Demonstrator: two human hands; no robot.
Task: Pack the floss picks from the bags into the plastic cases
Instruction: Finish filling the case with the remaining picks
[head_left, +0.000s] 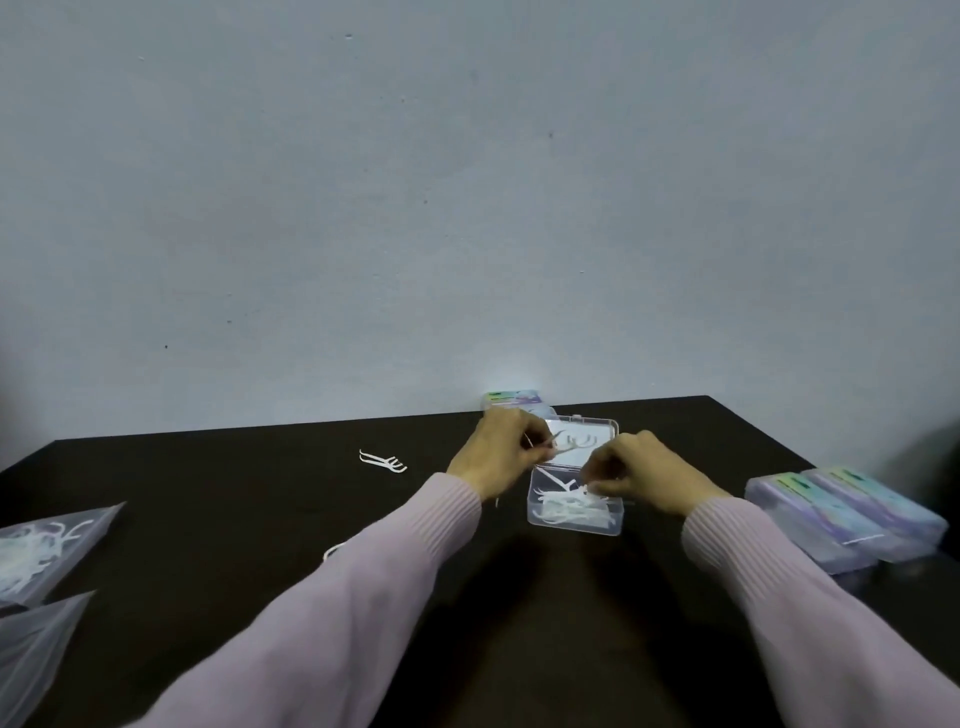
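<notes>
Over open case (574, 512), both hands

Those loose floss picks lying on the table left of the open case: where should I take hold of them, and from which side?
Pinch the loose floss picks by their thin straight handles, which point left; the forked heads lie bunched to the right. They lie flat on the dark table, so come down from above, probably with the left hand, which is nearer.

Both arms in pink sleeves are reaching forward, the left hand (498, 452) curling its fingers around thin white picks, the right hand (641, 470) pinching at its fingertips.
</notes>
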